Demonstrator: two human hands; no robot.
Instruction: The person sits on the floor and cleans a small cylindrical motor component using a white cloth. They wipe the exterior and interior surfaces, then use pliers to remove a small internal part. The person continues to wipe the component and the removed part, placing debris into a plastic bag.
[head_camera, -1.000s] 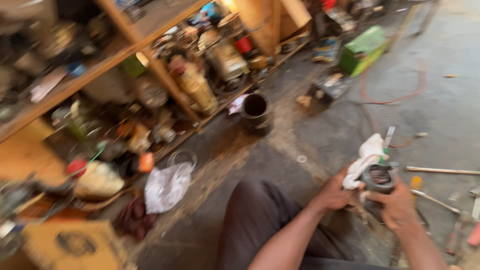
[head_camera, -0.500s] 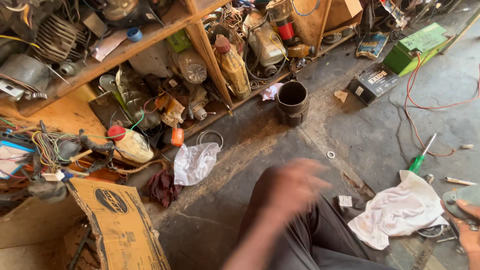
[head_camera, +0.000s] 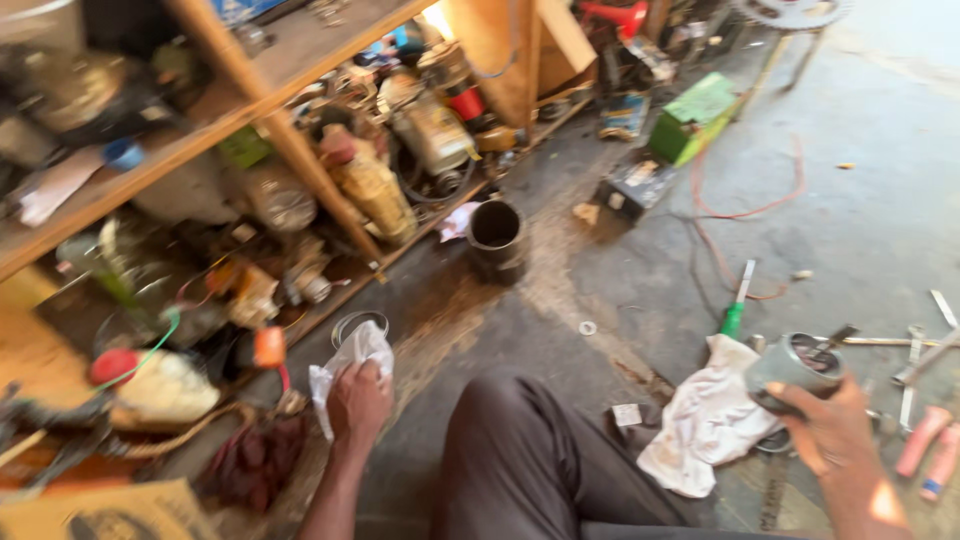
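Floor-side, left fingers (head_camera: 368, 385) seemingly pinch plastic bag (head_camera: 348, 362).

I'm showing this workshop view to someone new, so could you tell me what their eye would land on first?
Most striking is the wooden shelf at upper left, crammed with dusty parts and bottles. In front, the left hand grips a white plastic bag near the shelf's foot, while the right hand holds a grey metal cylinder above a white rag. A black pot stands on the concrete floor.

Two hands (head_camera: 360, 400), one white rag (head_camera: 705, 420), perhaps two pink handles (head_camera: 925, 445).
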